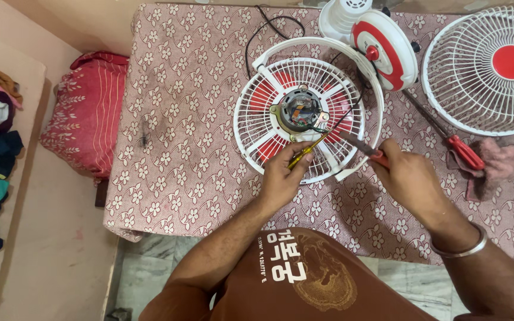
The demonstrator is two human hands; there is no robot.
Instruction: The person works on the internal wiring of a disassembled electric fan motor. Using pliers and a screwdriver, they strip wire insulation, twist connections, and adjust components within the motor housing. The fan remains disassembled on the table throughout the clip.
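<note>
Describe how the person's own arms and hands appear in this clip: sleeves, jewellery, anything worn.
Both forearms are bare, with no sleeves reaching them and no gloves on the left hand or the right hand. A plain silver metal bangle circles the right wrist; the left wrist carries nothing. The person wears a brown T-shirt with a white lettered print and a tan round graphic.
</note>
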